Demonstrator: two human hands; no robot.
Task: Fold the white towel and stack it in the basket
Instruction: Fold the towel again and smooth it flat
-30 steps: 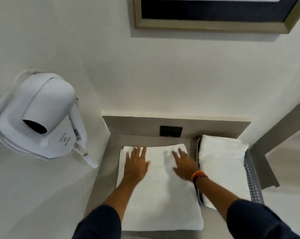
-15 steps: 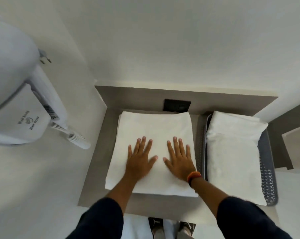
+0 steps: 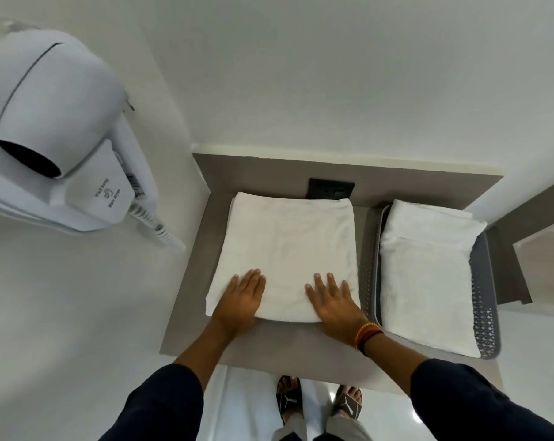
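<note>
A white towel [image 3: 288, 249], folded into a rough square, lies flat on the grey shelf [image 3: 269, 342]. My left hand [image 3: 242, 299] rests palm down on its near left corner, fingers together. My right hand [image 3: 334, 302] presses flat on its near right edge, fingers spread, a beaded band at the wrist. Neither hand grips the cloth. To the right stands a grey perforated basket [image 3: 484, 300] holding another folded white towel [image 3: 425, 275].
A white wall-mounted hair dryer [image 3: 56, 132] juts out at the left, close to the shelf. A dark wall socket [image 3: 331, 189] sits behind the towel. White walls close the shelf at the back and left. My sandalled feet [image 3: 320, 401] stand below.
Both hands have slid back over the towel from its middle to its near edge and moved apart. The camera has tilted down, bringing the feet into view.
</note>
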